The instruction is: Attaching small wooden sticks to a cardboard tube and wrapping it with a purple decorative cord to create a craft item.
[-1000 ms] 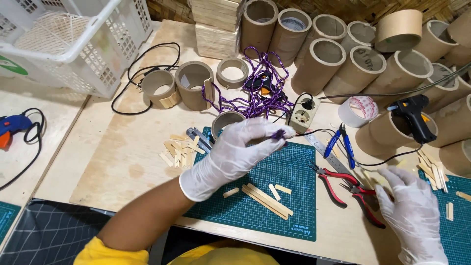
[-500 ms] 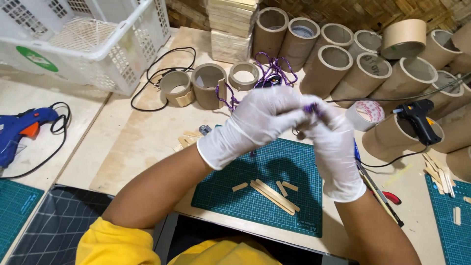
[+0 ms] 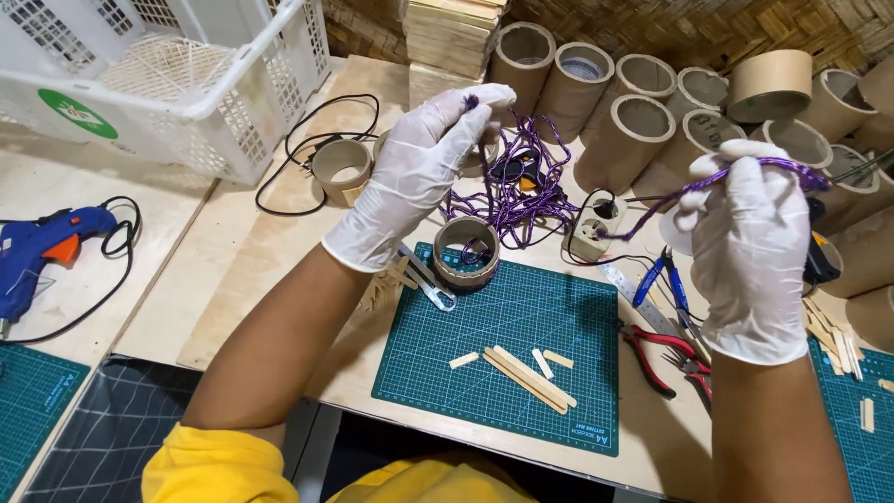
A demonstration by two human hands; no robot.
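The purple cord [image 3: 521, 186] looks light and limp, a thin braided thing with a slight sheen, so it probably slips a little through gloved fingers and tangles easily. It is best taken by a pinch near a free end, or with a turn wrapped round a finger, not grabbed from the heap. Most of it lies in a loose tangle toward the far edge of the desk [image 3: 261, 279], in front of the cardboard tubes [image 3: 643, 121], and strands rise from there to both hands.

The left hand [image 3: 419, 172], in a white glove, is raised over the desk with its fingertips pinched shut on one cord end at the top. The right hand [image 3: 745, 242], also gloved, is closed around another stretch of cord, which runs across its knuckles and out past its fingertips to the right.

Below the hands lies a green cutting mat [image 3: 521, 345] at the near edge, with wooden sticks [image 3: 526, 373] on it and a short cardboard ring [image 3: 466, 251] at its far corner. Red pliers [image 3: 666, 359] lie right of the mat, a white basket [image 3: 158, 84] fills the far left corner, and a blue glue gun [image 3: 42, 251] lies at the left.
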